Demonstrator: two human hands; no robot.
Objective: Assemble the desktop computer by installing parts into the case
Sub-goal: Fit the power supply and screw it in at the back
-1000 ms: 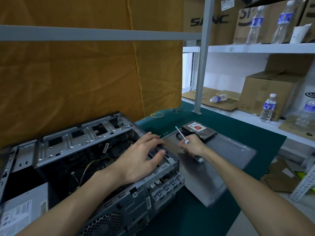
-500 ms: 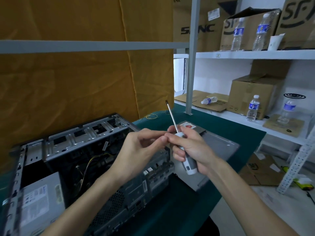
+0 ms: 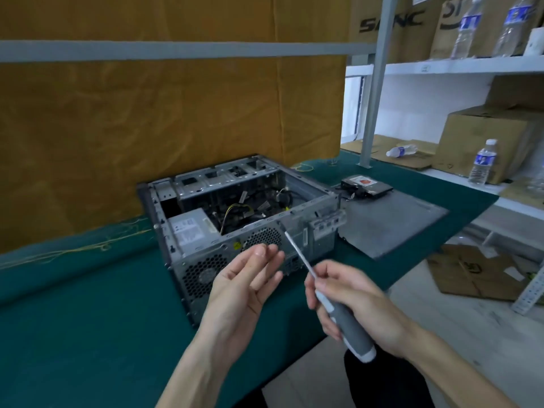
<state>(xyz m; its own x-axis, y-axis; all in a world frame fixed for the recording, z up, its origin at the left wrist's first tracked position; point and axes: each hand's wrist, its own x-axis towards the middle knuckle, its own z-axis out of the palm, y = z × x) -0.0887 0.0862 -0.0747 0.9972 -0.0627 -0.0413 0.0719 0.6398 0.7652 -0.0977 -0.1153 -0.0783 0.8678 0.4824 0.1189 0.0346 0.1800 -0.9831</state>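
Head view: right hand (image 3: 357,301) grips screwdriver (image 3: 341,316); left hand (image 3: 244,285) open, fingers relaxed

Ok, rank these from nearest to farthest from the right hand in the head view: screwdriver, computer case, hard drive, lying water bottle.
1. Screwdriver: held in the right hand itself.
2. Computer case: just ahead, to the left.
3. Hard drive: on the mat beyond the case's right end.
4. Lying water bottle: farther back on the low shelf.

One computer case (image 3: 250,213), one screwdriver (image 3: 329,298), one hard drive (image 3: 366,187), one side panel (image 3: 391,222), four water bottles (image 3: 482,161)
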